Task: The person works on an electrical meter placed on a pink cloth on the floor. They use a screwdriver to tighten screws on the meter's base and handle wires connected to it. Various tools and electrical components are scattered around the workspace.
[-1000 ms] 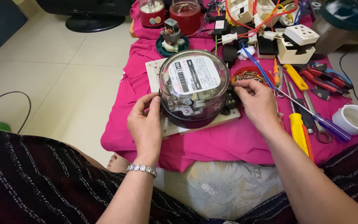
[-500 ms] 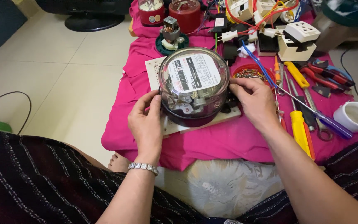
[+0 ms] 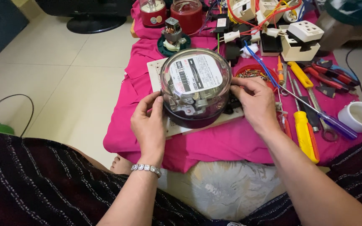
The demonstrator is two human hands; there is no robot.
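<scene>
A round electricity meter with a clear glass dome and a dark base stands on a white perforated board laid over a pink cloth. My left hand grips the meter's lower left side, a bracelet on its wrist. On the meter's right side, my right hand holds the rim of the dome, fingers curled around it. The meter's label faces up at me.
Right of the meter lie a yellow-handled screwdriver, a blue-handled screwdriver, red pliers and a red dish of screws. A white cup sits far right. Sockets, wires and red jars crowd the far edge. Tiled floor lies left.
Both hands have stayed on the meter's sides; the right hand has shifted slightly along the rim. The meter remains on the board.
</scene>
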